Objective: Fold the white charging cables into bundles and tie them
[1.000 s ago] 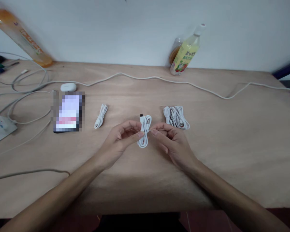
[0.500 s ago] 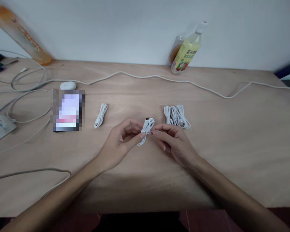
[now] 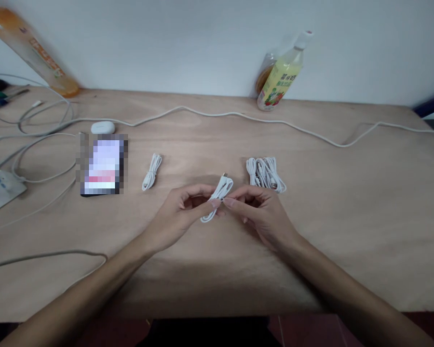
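A folded white USB cable (image 3: 224, 185) is pinched between the thumb and fingers of my left hand (image 3: 186, 207), above the desk in front of me. Its metal plug points away from me at the top of the bundle. My right hand (image 3: 262, 209) is closed at the bundle's right side, thumb and forefinger on a thin white tie (image 3: 222, 199) at its middle. The fingertips partly hide this tie. Left of my hands lies one tied white cable bundle (image 3: 152, 172). Beyond my right hand several more white cable bundles (image 3: 265, 173) lie side by side.
A blurred-out phone (image 3: 103, 164) and a white earbud case (image 3: 103, 127) lie at left, near loose cables and a power strip (image 3: 3, 188). One long white cable (image 3: 235, 114) crosses the desk's back. An orange bottle (image 3: 39, 58) and a yellow drink bottle (image 3: 280, 79) stand by the wall.
The held cable bundle has tilted a little, its lower loop now further left and nearer me. My right fingertips have come closer to my left thumb at the tie.
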Demonstrator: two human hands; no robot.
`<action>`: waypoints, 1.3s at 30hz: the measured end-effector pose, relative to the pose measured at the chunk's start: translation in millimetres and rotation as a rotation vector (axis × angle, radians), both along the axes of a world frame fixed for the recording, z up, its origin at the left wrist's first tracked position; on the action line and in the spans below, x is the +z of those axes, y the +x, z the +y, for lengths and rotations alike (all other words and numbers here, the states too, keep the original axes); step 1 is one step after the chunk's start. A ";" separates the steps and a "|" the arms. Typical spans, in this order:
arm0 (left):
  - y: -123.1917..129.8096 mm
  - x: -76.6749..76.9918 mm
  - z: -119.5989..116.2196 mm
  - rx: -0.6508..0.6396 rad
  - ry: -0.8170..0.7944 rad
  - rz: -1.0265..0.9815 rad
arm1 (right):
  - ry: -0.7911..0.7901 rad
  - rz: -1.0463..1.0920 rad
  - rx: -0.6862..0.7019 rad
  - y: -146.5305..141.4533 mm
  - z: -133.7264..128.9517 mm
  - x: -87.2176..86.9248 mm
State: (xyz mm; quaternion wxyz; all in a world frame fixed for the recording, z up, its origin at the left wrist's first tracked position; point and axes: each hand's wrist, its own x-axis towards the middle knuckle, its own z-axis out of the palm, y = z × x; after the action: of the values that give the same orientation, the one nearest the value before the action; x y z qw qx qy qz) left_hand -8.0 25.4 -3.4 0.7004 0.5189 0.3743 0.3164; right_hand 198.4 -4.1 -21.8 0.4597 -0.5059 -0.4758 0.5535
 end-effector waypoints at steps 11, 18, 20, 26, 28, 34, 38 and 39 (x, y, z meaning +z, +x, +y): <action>1.0 0.9 0.2 0.022 -0.043 -0.027 | 0.100 -0.020 -0.121 -3.0 -4.7 -6.8; 1.0 0.4 -2.7 0.008 0.039 -0.019 | 0.074 -0.033 -0.118 -2.0 -2.9 -8.5; 1.4 0.2 -3.5 0.009 0.040 -0.018 | 0.090 -0.045 -0.120 -1.9 -2.7 -6.9; 0.7 -1.9 -4.4 -0.001 -0.071 -0.037 | 0.200 -0.171 -0.148 -4.5 -6.9 1.7; 0.6 -3.2 -4.8 0.000 -0.102 -0.055 | 0.238 -0.189 -0.178 -6.7 -9.0 3.2; 2.3 -3.7 -5.9 0.006 -0.191 -0.107 | 0.375 -0.230 -0.229 -12.5 -12.8 1.9; 2.6 -1.7 -5.0 0.005 -0.252 -0.126 | 0.499 -0.300 -0.236 -13.1 -13.2 0.0; 2.4 -1.3 -4.8 0.006 -0.258 -0.130 | 0.525 -0.316 -0.237 -12.8 -13.3 -0.3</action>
State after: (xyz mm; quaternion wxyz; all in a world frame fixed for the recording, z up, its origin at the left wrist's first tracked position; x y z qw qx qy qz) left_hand -5.6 20.7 -4.7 0.7830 0.4021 0.3672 0.3006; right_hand 185.7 -17.4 -22.1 0.5560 -0.5015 -0.6057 0.2692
